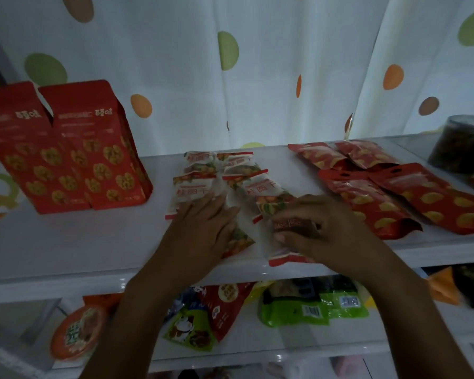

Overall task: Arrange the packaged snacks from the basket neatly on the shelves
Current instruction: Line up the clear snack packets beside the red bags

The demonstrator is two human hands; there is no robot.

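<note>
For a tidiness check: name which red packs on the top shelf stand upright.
The two boxes at the left stand upright; the pouches at the right lie flat.

left hand (203, 222) flat on the small snack packets (225, 170) mid-shelf (66, 247), right hand (320, 228) pinching one packet (290, 224) near the front edge

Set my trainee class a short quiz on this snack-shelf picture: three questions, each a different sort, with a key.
1. What stands upright at the left of the upper shelf? A) two red boxes B) a dark jar C) a green packet
2. True or false: the left hand rests flat on the small white packets.
3. Fill in: the right hand has its grip pinched on one small ____.
Key: 1 A; 2 true; 3 packet.
</note>
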